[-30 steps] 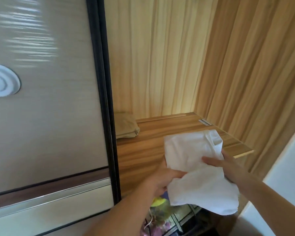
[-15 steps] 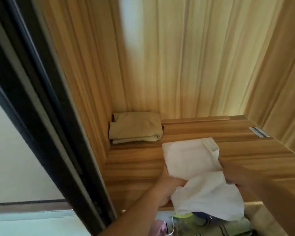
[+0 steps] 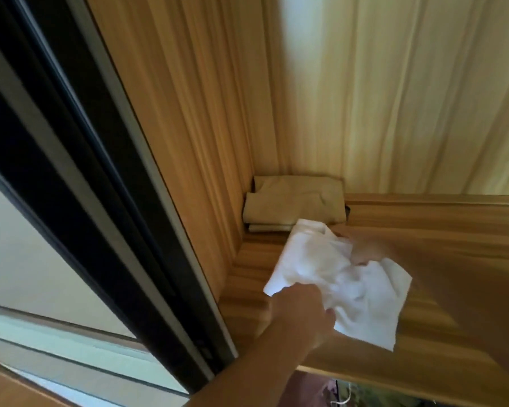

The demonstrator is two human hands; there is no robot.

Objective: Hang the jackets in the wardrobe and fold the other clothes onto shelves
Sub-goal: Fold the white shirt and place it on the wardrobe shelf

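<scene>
Gripping the loosely bunched white garment (image 3: pixel 335 277), the left hand (image 3: pixel 300 315) risks unfolding it; the right hand's (image 3: pixel 370 251) grip can't be told through blur

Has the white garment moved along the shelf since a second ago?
Yes. The white garment has moved toward the back-left corner; its far edge now overlaps the folded beige cloth.

White garment (image 3: pixel 335 277), tan folded clothes (image 3: pixel 294 207), streaky golden-brown woodgrain shelf (image 3: pixel 438 230), black door frame (image 3: pixel 80 171).
</scene>
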